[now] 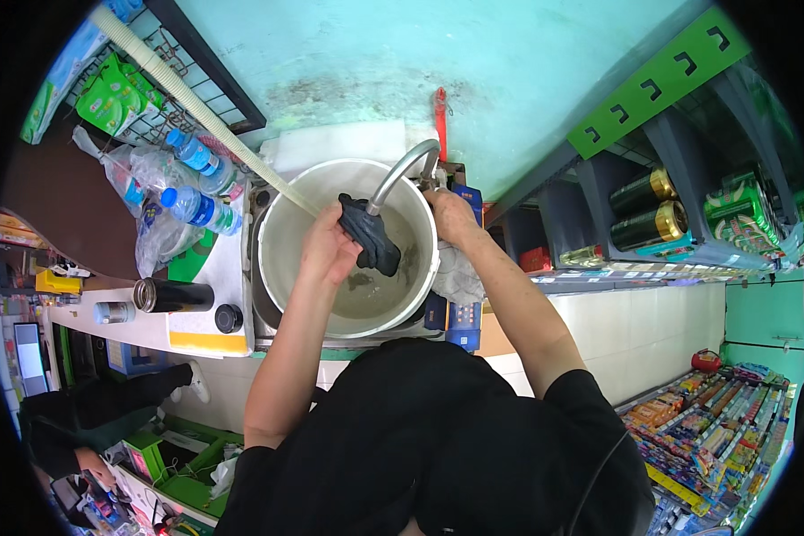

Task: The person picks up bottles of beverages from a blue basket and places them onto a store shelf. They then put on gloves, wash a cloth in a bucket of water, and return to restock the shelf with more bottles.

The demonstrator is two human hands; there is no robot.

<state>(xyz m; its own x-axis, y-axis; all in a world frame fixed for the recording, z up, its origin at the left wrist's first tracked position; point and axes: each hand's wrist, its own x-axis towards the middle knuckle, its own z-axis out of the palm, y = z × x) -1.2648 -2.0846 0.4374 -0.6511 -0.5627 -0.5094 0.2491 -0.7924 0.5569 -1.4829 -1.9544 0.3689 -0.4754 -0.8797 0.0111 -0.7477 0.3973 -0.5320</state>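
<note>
My left hand (331,244) grips a dark wet cloth (375,238) under the spout of a curved metal faucet (402,171). The cloth hangs over a large pale bucket (266,268) that stands in a sink. Cloudy water (358,301) lies in the bucket's bottom. My right hand (450,214) is at the base of the faucet, right of the bucket's rim; its fingertips are partly hidden, and the tap's handle cannot be made out clearly. A ribbed cream hose (201,110) runs from the upper left down into the bucket. A grey rag (459,275) lies below my right hand.
Left of the sink, a counter holds water bottles (204,209), plastic bags (157,234), an uncapped black flask (174,295) and a black lid (228,318). Shelving with drink cans (650,226) stands right. A blue box (464,325) is beside the bucket. Another person's hand (95,465) shows at lower left.
</note>
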